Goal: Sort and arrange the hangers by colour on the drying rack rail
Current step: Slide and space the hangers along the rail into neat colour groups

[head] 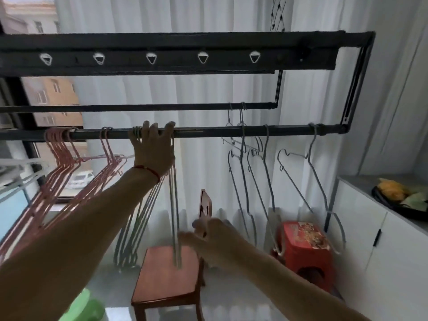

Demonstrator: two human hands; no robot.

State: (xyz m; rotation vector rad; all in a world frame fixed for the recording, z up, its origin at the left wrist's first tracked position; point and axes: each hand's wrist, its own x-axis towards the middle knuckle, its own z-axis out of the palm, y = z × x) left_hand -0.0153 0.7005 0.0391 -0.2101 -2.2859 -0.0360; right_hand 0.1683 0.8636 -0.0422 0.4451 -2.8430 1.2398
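Several grey hangers (148, 218) hang mid-frame under the left hand (152, 151) gripping the rail (208, 132); right hand (215, 239), blurred, loosely open below.

Single head-worn view, tilted upward, close beneath the rail (208, 132).

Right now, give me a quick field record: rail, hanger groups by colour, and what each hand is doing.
rail: dark front rail, horizontal
pink hangers: two bunches at the rail's left end
grey bunch: hangs under the left hand, right of the pink
loose grey hangers: spread along the right part; two more hang on the rail behind
left hand: fingers over the rail, at the grey bunch's hooks
right hand: low, blurred, fingers spread, holding nothing I can make out
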